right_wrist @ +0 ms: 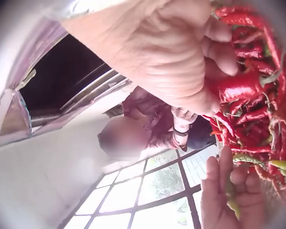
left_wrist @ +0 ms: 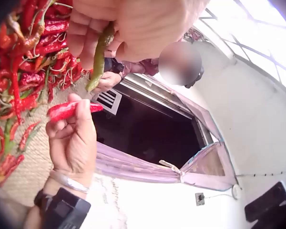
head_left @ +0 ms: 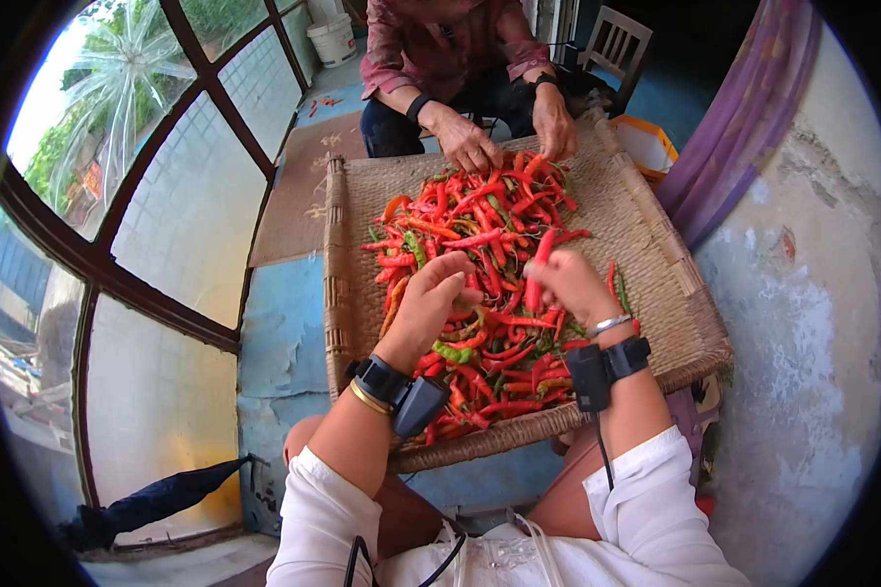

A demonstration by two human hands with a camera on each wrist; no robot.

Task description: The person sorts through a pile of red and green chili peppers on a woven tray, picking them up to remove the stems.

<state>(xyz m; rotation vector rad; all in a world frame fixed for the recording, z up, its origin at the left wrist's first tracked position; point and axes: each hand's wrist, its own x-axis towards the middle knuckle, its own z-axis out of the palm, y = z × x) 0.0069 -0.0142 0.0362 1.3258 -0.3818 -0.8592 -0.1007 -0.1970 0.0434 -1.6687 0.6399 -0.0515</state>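
Note:
My left hand (head_left: 429, 305) is raised over the near middle of a heap of red chili peppers (head_left: 504, 377). In the left wrist view it holds a slim olive-green chili pepper (left_wrist: 99, 67) against its curled fingers, one end hanging free. Across from it, my right hand (head_left: 576, 286) pinches a plump red chili pepper (head_left: 538, 272) between thumb and fingers. That pepper points up and away in the head view, and the two hands are a short gap apart. The heap, mostly red with some green and orange pods, lies on a woven tray (head_left: 646, 264).
Opposite me a seated person reaches into the far side of the heap with both hands (head_left: 468, 142). Windows (head_left: 181, 196) line the left. On the right are a rough wall (head_left: 793, 293), a purple curtain (head_left: 754, 108) and an orange-rimmed container (head_left: 646, 147). A chair (head_left: 617, 44) stands behind.

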